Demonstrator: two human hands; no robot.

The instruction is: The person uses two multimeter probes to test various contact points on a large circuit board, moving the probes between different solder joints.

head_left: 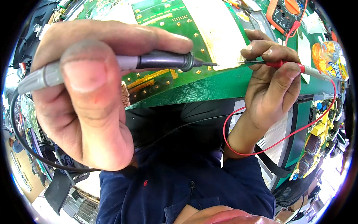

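Close to the camera, my left hand [93,100] is closed round a test probe [160,61] with a black and grey handle and a black cable. Its thin tip points right and lies over a green circuit board [182,31], by the edge of a bright pale strip [209,30]. I cannot tell whether it touches. Farther right, my right hand [266,91] pinches a red test probe [276,64] with a thin red lead. That probe's dark tip points left, to the strip's right edge. The board lies on a green table mat [179,95].
An orange multimeter [273,16] with a red plug sits at the back right. Beside it is an orange and clear plastic packet [328,58]. Boards with yellow parts and coils [313,143] stand low on the right. The red lead [279,142] loops below my right hand.
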